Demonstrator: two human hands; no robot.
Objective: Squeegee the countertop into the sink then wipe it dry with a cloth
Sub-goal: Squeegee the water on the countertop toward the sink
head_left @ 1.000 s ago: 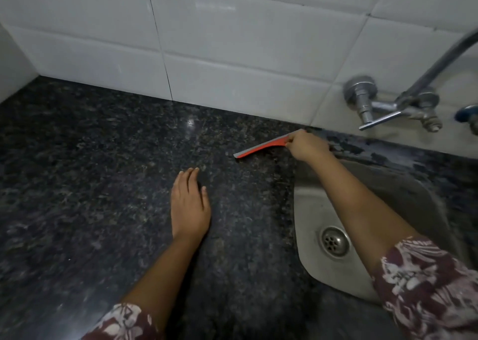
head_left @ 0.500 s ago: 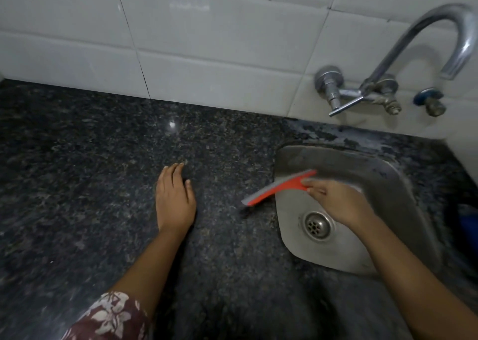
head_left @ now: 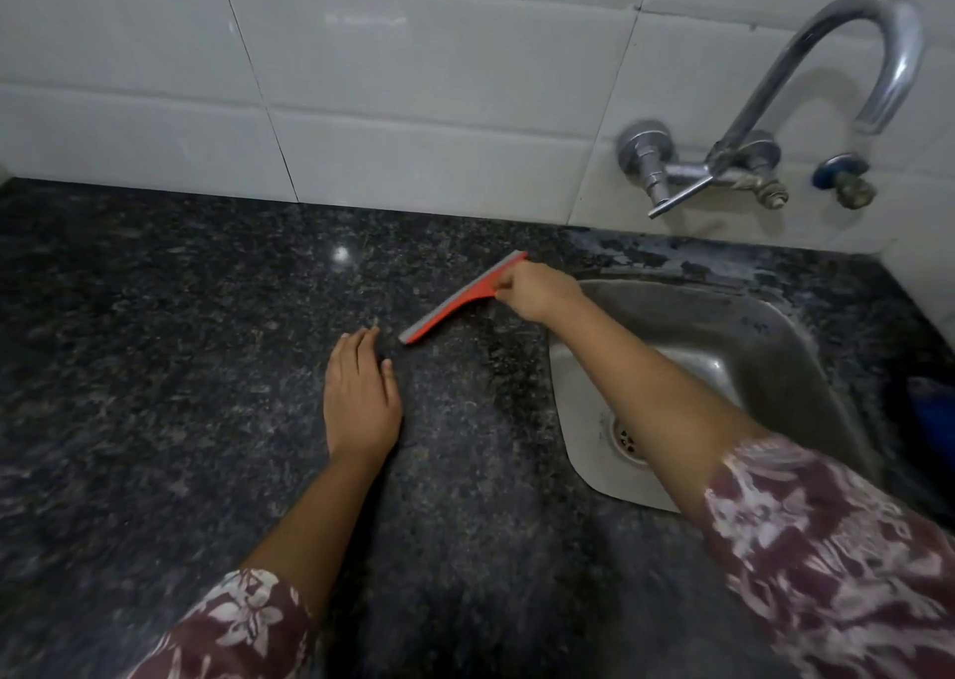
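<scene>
Squeegee (head_left: 461, 298), red with a grey blade, lies slanted on the dark granite surface (head_left: 155, 342) just left of the sink (head_left: 765, 347); right hand (head_left: 535, 291) has its fingers closed around the handle end. Left hand (head_left: 362, 402) rests flat, fingers loosely together (near the blade tip). No readable writing shows anywhere.
</scene>
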